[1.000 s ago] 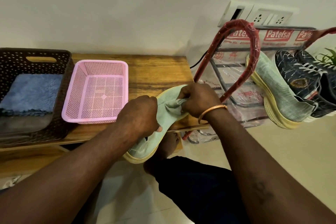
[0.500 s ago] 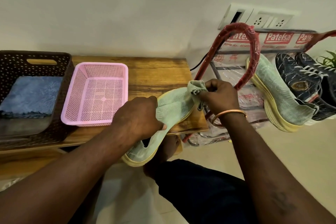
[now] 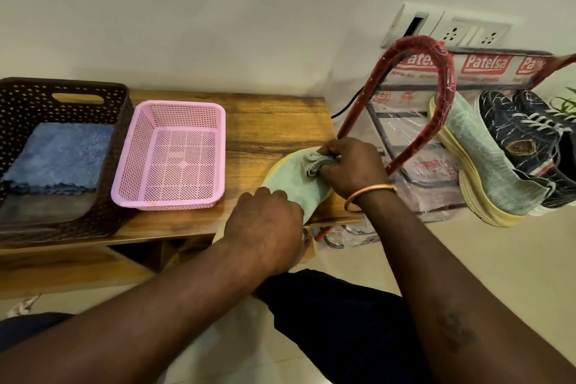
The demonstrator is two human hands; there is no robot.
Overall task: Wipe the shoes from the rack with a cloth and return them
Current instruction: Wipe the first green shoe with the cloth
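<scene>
Mesh shoe [image 3: 290,179], bunched cloth [image 3: 316,162]

The person is wearing a thin copper-coloured bangle [image 3: 369,192] at the wrist of the right hand [image 3: 352,170]; both forearms [image 3: 436,274] are showing bare. Dark navy trousers [image 3: 336,315] are showing lower down.

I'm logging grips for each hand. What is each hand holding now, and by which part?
The left hand grips the pale green shoe around its middle; the right hand pinches a bunched cloth against the shoe's far end.
</scene>
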